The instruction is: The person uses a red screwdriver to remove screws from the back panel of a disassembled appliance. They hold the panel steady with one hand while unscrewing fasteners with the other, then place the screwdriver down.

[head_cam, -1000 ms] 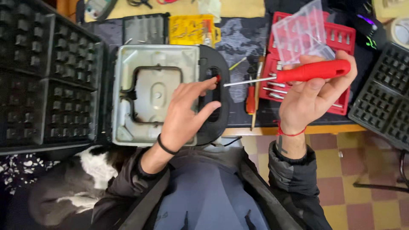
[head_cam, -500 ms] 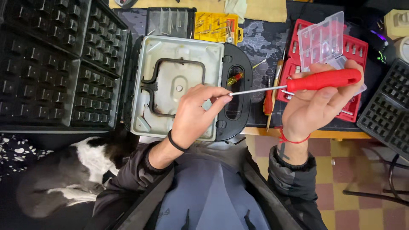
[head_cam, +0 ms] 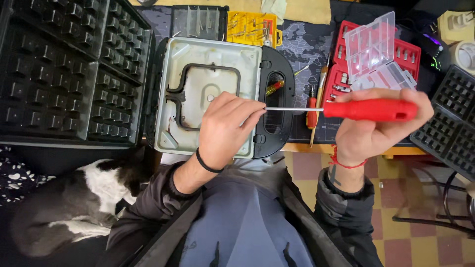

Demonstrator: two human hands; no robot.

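Far left: black waffle plates (head_cam: 69, 74), two grids side by side, lying flat on the bench.

Below them, lower left: a black-and-white animal (head_cam: 74, 202) curled by the person's side; its head cannot be made out.

Centre left: opened waffle-iron shell (head_cam: 208, 59), pale metal inside, with a dark heating element (head_cam: 198, 99) looped across it and a black handle end (head_cam: 277, 99) on its right side.

Behind the shell, at the bench's far edge: a clear bit tray (head_cam: 198, 20) and a yellow bit case (head_cam: 252, 27), both open.

Centre: left hand (head_cam: 225, 131), a black band at the wrist, over the shell's lower right part. Fingers drawn together, pinching the tip of the screwdriver shaft between thumb and fingertips.

Centre right: screwdriver (head_cam: 366, 110), red handle, thin steel shaft, held level above the shell's handle end, running from one hand to the other.

Beneath it on the dark mat: a smaller red-handled driver (head_cam: 311, 111) and a yellow-handled one (head_cam: 273, 88), showing through the handle slot.

Right: right hand (head_cam: 376, 131), a red cord at the wrist, fingers curled round the red handle.

Behind the right hand: a red tool case (head_cam: 346, 64) with a clear lidded box (head_cam: 371, 47) standing open on it.

Far right: another black waffle plate (head_cam: 445, 123), tilted, overhanging the bench edge.
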